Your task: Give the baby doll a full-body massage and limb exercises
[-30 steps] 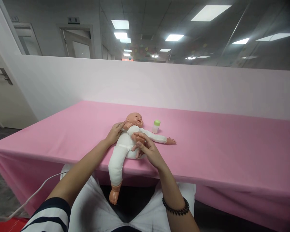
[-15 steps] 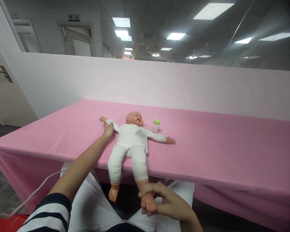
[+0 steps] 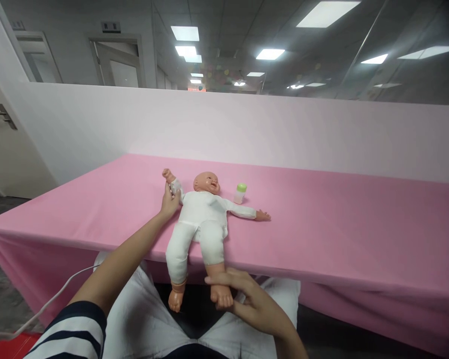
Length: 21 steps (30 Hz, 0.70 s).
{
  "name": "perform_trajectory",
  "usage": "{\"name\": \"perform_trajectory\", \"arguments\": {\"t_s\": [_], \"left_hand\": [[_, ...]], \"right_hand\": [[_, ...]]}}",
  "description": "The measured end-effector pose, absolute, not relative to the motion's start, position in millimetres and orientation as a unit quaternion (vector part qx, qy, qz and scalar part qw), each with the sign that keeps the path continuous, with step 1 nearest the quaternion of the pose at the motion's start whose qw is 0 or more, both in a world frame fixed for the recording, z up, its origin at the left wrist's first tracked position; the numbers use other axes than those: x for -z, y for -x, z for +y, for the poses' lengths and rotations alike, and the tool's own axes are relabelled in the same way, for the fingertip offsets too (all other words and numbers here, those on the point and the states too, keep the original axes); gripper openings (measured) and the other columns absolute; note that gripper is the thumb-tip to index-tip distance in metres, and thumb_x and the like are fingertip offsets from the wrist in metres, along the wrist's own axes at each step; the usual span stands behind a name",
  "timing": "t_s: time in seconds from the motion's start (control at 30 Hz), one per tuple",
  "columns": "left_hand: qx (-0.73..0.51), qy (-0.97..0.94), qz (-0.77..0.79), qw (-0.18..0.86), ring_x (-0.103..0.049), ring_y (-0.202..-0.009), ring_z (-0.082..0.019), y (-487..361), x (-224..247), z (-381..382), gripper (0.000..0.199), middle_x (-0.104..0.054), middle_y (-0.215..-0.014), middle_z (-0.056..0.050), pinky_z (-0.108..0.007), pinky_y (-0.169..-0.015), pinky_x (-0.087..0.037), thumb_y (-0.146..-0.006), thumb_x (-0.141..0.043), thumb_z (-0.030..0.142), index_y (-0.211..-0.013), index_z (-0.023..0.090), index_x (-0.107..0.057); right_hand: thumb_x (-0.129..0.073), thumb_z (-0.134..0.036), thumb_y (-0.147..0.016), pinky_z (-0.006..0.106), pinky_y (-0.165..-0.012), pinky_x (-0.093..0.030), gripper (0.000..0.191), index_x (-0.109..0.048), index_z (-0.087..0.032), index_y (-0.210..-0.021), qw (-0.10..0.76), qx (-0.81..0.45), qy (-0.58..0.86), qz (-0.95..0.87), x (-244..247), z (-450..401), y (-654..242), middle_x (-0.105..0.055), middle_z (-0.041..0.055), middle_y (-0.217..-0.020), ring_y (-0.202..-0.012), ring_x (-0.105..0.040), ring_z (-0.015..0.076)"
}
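A baby doll [image 3: 202,208] in a white bodysuit lies on its back on the pink-covered table [image 3: 333,224], its legs hanging over the front edge. My left hand [image 3: 169,202] is closed around the doll's sleeved arm on the left, which is bent upward with its small fist raised. Down at the front edge, my right hand [image 3: 249,296] grips the doll's bare foot on the right, thumb and fingers on either side of it. The doll's other arm stretches out to the right on the cloth. Its other foot dangles free.
A small bottle with a green cap [image 3: 240,193] stands beside the doll's head. Behind the table runs a white low wall [image 3: 247,129] with glass above. A white cable [image 3: 56,296] crosses at lower left, near a red object [image 3: 13,346].
The doll's left-side arm has been raised by my left hand. My right hand has lifted the doll's foot up and slightly left, bending the leg a little.
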<state>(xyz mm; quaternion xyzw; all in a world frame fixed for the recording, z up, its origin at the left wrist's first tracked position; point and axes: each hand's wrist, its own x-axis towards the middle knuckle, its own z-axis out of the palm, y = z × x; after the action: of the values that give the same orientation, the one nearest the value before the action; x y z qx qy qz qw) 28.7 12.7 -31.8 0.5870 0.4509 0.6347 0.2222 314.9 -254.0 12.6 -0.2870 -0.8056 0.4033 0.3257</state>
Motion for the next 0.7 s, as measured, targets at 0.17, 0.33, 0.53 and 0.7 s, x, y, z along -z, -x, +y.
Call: {"name": "perform_trajectory", "arguments": {"t_s": [0.17, 0.33, 0.53, 0.7], "left_hand": [[-0.561, -0.746, 0.346, 0.093, -0.056, -0.130, -0.026, -37, 21, -5, 0.055, -0.060, -0.140, -0.013, -0.047, -0.113, -0.045, -0.092, -0.052, 0.015, -0.147, 0.022, -0.050], [-0.501, -0.805, 0.313, 0.049, -0.057, -0.127, -0.021, -36, 19, -10, 0.068, -0.060, -0.134, -0.010, -0.041, -0.111, -0.047, -0.081, -0.043, -0.002, -0.141, 0.024, -0.059], [-0.499, -0.803, 0.321, 0.049, -0.056, -0.126, -0.022, -37, 21, -8, 0.064, -0.060, -0.132, -0.010, -0.043, -0.112, -0.046, -0.081, -0.043, -0.002, -0.137, 0.024, -0.060], [-0.584, -0.727, 0.335, 0.132, -0.052, -0.133, -0.024, -39, 24, -1, 0.046, -0.055, -0.140, -0.014, -0.047, -0.117, -0.039, -0.094, -0.048, 0.013, -0.139, 0.020, -0.047]], "right_hand": [[-0.070, -0.040, -0.094, 0.044, -0.115, -0.046, 0.050, -0.061, -0.031, -0.143, 0.412, -0.388, 0.260, -0.782, -42, -221, -306, -0.064, 0.0086, -0.141, -0.134, -0.059, 0.0280], [-0.063, -0.042, -0.099, 0.043, -0.118, -0.042, 0.051, -0.054, -0.032, -0.147, 0.444, -0.430, 0.264, -0.740, -48, -176, -289, -0.050, 0.0079, -0.157, -0.146, -0.045, 0.0256], [-0.063, -0.046, -0.097, 0.035, -0.097, -0.056, 0.054, -0.049, -0.032, -0.148, 0.455, -0.506, 0.252, -0.688, -34, -158, -276, -0.048, 0.0089, -0.155, -0.132, -0.055, 0.0233], [-0.072, -0.039, -0.093, 0.038, -0.105, -0.051, 0.046, -0.060, -0.032, -0.137, 0.433, -0.504, 0.222, -0.713, -34, -185, -289, -0.057, 0.0072, -0.139, -0.130, -0.054, 0.0229]]}}
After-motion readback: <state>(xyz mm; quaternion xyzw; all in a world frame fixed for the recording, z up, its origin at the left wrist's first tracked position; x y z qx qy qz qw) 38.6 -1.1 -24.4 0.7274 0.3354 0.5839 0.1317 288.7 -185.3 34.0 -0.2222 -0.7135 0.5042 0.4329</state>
